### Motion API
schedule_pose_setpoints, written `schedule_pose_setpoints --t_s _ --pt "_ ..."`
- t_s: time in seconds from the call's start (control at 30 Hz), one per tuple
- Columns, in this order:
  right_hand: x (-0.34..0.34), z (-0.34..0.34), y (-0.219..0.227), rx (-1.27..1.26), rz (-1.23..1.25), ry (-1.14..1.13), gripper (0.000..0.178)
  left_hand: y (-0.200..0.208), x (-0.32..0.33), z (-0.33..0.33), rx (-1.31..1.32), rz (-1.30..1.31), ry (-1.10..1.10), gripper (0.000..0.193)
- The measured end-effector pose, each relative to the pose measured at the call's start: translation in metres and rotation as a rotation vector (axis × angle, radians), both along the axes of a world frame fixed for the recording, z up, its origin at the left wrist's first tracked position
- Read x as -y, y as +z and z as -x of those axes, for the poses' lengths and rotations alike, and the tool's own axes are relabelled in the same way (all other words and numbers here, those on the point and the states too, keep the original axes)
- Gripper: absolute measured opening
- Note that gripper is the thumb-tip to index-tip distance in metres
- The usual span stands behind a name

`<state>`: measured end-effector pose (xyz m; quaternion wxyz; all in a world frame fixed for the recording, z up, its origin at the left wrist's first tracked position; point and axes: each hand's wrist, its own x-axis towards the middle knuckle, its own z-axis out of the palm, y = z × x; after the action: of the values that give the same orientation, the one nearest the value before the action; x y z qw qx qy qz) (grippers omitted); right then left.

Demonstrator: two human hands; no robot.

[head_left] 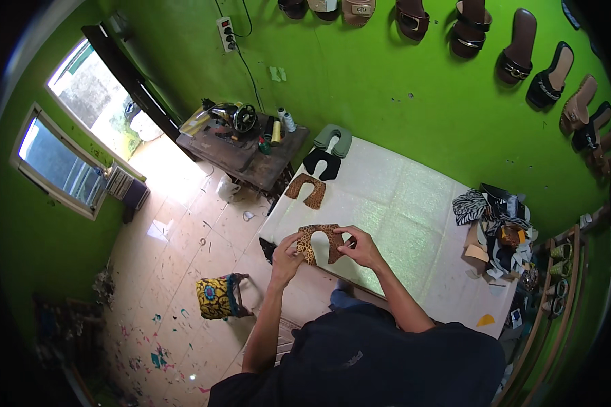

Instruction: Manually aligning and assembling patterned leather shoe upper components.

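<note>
A leopard-print, U-shaped sandal upper (pixel 309 237) is held up near the table's front edge, its curve pointing away from me. My left hand (pixel 287 261) pinches its left leg, and my right hand (pixel 362 249) grips its right leg with thumb and fingertips. Farther back on the white-covered table (pixel 407 210) lie similar U-shaped pieces: a brown spotted one (pixel 294 186), a black one (pixel 312 163) and a green stack (pixel 344 144).
A sewing machine (pixel 243 118) with thread spools stands on a dark wooden table (pixel 227 154) at the back left. Scraps (pixel 502 261) are heaped at the table's right end. A patterned stool (pixel 212 298) stands to my left. Sandals (pixel 516 64) hang on the green wall.
</note>
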<state>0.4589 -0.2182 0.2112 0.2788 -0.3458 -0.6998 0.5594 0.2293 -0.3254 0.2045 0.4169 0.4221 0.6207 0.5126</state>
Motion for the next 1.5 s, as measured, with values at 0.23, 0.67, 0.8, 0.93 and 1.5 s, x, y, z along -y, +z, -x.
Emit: schedule_pose_setpoints --t_s 0.23,0.67,0.8,0.93,1.5 --pt "-0.065 0.047 0.005 -0.015 0.006 -0.032 0.048 0.011 -0.074 0.045 0.001 0.038 -0.030 0.056" --pt "-0.115 0.107 0.000 0.028 0.024 -0.171 0.047 -0.019 -0.165 0.131 -0.178 0.059 -0.207 0.056" --pt "-0.118 0.133 -0.010 0.079 -0.022 -0.262 0.048 -0.020 -0.186 0.158 -0.121 0.075 -0.299 0.055" --pt "-0.112 0.164 -0.007 0.113 -0.001 -0.364 0.048 -0.024 -0.208 0.191 -0.144 0.068 -0.430 0.057" --pt "-0.078 0.232 -0.055 0.306 0.061 -0.631 0.053 -0.074 -0.244 0.253 -0.011 0.136 -0.707 0.055"
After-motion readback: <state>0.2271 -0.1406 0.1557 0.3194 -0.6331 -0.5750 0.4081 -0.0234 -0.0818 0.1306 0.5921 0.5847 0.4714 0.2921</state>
